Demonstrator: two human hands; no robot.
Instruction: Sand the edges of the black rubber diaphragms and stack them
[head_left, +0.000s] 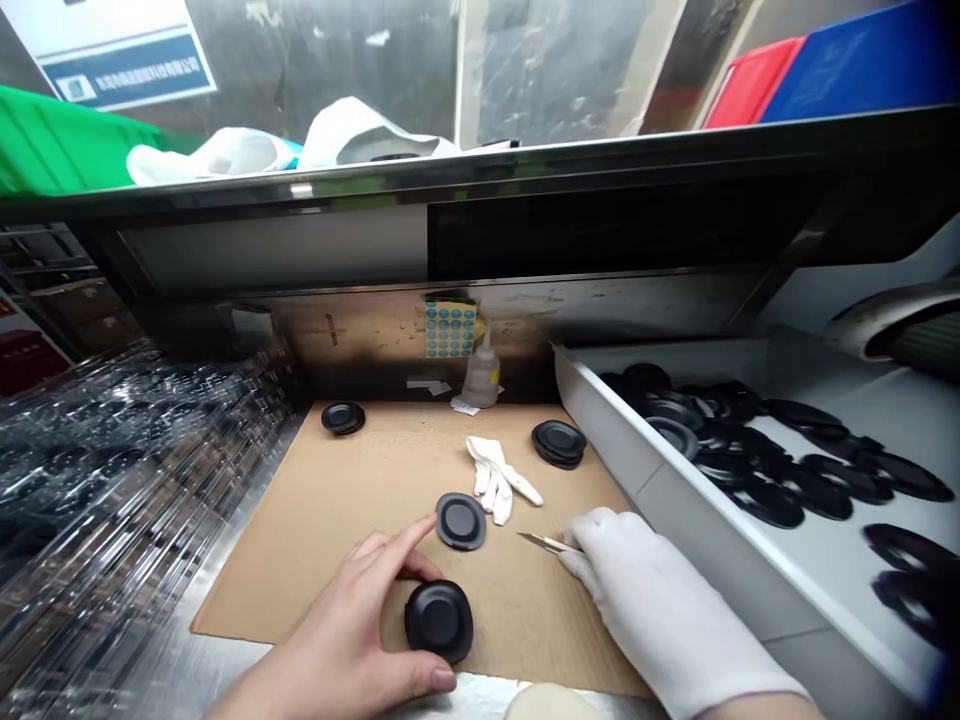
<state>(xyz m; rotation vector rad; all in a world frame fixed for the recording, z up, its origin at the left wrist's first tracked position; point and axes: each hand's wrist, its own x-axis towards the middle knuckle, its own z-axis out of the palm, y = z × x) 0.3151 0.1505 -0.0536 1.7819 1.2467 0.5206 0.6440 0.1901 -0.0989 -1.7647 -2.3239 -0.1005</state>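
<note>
My bare left hand (360,620) holds a black round rubber-looking part (439,620) between thumb and fingers, its domed middle facing up. Its index finger reaches toward a second, flatter black round part (460,521) lying on the cardboard sheet (360,520). In a white glove, my right hand (630,580) grips a slim craft knife (546,542), blade pointing left, low over the cardboard. An empty white glove (496,480) lies behind the flat part. Small stacks of black round parts sit at the back left (343,418) and back right (559,443) of the cardboard.
On the right stands a grey-white bin (645,480) with many black round parts. Stacked clear plastic trays (150,480) fill the left. A squeeze bottle (482,372) stands against the back wall beside a sticker sheet (450,330). A metal shelf (480,165) runs overhead.
</note>
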